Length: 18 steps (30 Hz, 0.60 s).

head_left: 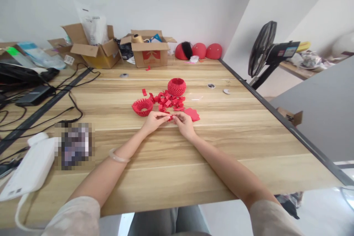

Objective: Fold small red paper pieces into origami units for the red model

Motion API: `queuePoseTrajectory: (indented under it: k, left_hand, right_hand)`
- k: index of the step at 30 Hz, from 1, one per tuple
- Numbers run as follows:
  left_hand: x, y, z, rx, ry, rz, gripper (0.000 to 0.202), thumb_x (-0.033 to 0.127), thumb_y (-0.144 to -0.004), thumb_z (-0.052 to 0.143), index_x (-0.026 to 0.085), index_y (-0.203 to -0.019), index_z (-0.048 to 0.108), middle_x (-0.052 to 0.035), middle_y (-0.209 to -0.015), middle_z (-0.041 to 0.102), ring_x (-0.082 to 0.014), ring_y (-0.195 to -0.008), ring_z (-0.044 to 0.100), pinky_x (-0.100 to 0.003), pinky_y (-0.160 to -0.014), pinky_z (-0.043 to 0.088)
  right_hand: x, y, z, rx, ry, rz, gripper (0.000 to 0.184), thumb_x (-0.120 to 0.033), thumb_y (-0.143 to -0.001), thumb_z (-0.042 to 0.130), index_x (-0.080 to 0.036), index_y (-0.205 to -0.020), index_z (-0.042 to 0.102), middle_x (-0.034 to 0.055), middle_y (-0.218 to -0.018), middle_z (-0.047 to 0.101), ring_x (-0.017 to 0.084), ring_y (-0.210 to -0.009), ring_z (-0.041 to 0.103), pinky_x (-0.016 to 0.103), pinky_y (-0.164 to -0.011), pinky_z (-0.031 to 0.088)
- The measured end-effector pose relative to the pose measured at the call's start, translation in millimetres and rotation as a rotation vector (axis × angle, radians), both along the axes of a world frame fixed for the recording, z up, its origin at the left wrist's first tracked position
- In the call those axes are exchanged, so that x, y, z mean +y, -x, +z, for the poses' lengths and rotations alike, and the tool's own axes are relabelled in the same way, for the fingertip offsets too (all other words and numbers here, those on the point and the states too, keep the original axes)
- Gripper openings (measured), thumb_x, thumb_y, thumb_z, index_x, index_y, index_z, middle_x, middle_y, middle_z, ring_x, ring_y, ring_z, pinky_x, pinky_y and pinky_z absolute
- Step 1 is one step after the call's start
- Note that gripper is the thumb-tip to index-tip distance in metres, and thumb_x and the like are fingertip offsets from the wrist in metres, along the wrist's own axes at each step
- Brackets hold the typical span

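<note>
My left hand [155,121] and my right hand [183,122] meet over the middle of the wooden table, fingertips pinched together on a small piece of red paper [170,118]. Most of that piece is hidden by the fingers. Beside my right hand lies a stack of red paper sheets [193,114]. Just beyond my hands spreads a pile of small folded red paper pieces [168,100]. A round red paper bowl [177,87] made of folded pieces stands behind the pile. Left of it, near my left hand, sits a shallower, spiky red paper ring [142,107].
Cardboard boxes [151,57] and red domed objects [199,50] line the wall. Black cables [69,96] and a white power bank-like device [33,169] lie on the left, near a blurred-out item [76,145]. A black fan [262,49] stands past the right edge.
</note>
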<state>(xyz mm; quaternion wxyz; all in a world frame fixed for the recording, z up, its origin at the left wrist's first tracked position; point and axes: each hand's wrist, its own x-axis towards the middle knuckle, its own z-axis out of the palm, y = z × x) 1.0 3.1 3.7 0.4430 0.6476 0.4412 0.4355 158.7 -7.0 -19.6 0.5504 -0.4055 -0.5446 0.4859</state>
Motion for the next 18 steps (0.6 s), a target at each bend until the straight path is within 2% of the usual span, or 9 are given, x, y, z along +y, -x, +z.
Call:
queuePoseTrajectory:
  k: [3, 8, 18]
  left_hand:
    - [-0.6, -0.8, 0.0, -0.03, 0.017, -0.039, 0.032, 0.035, -0.064, 0.073, 0.011, -0.086, 0.073, -0.0087, -0.08, 0.073, -0.0206, -0.074, 0.068, -0.031, -0.074, 0.054]
    - [0.1, 0.0, -1.4, -0.03, 0.006, -0.005, 0.027, 0.033, -0.062, 0.075, 0.011, -0.078, 0.073, -0.0081, -0.075, 0.073, -0.0187, -0.069, 0.067, -0.028, -0.069, 0.053]
    - [-0.8, -0.2, -0.5, 0.016, -0.02, -0.025, 0.025, 0.035, -0.062, 0.075, 0.013, -0.071, 0.071, -0.0062, -0.071, 0.071, -0.0168, -0.065, 0.063, -0.027, -0.065, 0.05]
  right_hand:
    - [0.8, 0.4, -1.0, 0.008, 0.016, -0.033, 0.025, -0.04, -0.07, 0.062, -0.018, -0.081, 0.06, 0.0033, -0.075, 0.067, 0.016, -0.067, 0.063, 0.029, -0.062, 0.053]
    - [0.8, 0.4, -1.2, 0.024, 0.051, -0.031, 0.027, -0.042, -0.068, 0.063, -0.018, -0.081, 0.061, 0.0034, -0.076, 0.068, 0.016, -0.068, 0.063, 0.029, -0.062, 0.053]
    - [1.3, -2.3, -1.3, -0.053, 0.031, -0.02, 0.022, -0.038, -0.069, 0.064, -0.017, -0.077, 0.066, 0.0037, -0.07, 0.069, 0.015, -0.06, 0.061, 0.029, -0.062, 0.051]
